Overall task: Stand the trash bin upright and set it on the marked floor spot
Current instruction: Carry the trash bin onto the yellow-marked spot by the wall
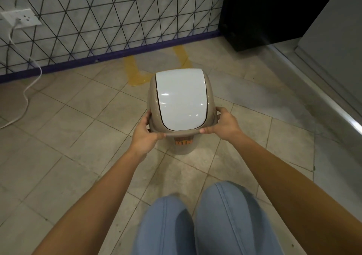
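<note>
The beige trash bin (181,98) with a white swing lid stands upright on the tiled floor in the middle of the view. An orange label shows low on its near side. My left hand (146,135) grips the lid rim on the left and my right hand (223,124) grips it on the right. Yellow tape marks (133,72) lie on the floor just beyond the bin, near the wall, and the bin hides part of them.
A wall with a black triangle pattern and a purple baseboard (117,52) runs behind. A white socket (23,18) with a cable trailing onto the floor is at the left. A dark cabinet (260,13) and a metal threshold (323,94) are on the right. My knees in blue jeans (205,219) are below.
</note>
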`<act>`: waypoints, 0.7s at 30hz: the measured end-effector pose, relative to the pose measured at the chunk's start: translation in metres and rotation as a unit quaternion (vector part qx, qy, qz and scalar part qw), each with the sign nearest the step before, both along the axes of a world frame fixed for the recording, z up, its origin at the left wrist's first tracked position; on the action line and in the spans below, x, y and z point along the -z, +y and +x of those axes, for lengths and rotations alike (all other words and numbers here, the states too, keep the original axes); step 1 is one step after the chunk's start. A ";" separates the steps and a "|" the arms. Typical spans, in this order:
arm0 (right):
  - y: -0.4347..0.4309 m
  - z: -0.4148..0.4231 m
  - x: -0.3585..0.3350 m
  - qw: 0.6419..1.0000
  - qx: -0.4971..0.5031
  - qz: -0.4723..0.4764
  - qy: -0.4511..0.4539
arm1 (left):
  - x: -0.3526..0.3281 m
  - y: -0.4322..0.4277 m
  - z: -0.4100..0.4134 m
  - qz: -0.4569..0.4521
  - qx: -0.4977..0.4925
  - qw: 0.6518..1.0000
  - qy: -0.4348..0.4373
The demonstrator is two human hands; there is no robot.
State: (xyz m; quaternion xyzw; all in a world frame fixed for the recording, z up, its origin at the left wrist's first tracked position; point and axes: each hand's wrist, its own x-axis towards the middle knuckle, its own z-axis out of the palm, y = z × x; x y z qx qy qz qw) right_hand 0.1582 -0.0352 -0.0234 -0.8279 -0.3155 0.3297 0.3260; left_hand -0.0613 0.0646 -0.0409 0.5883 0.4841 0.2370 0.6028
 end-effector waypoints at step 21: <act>0.066 0.024 -0.002 0.999 -0.012 -0.013 0.048 | -0.011 0.045 0.036 -0.033 -0.091 0.995 -0.002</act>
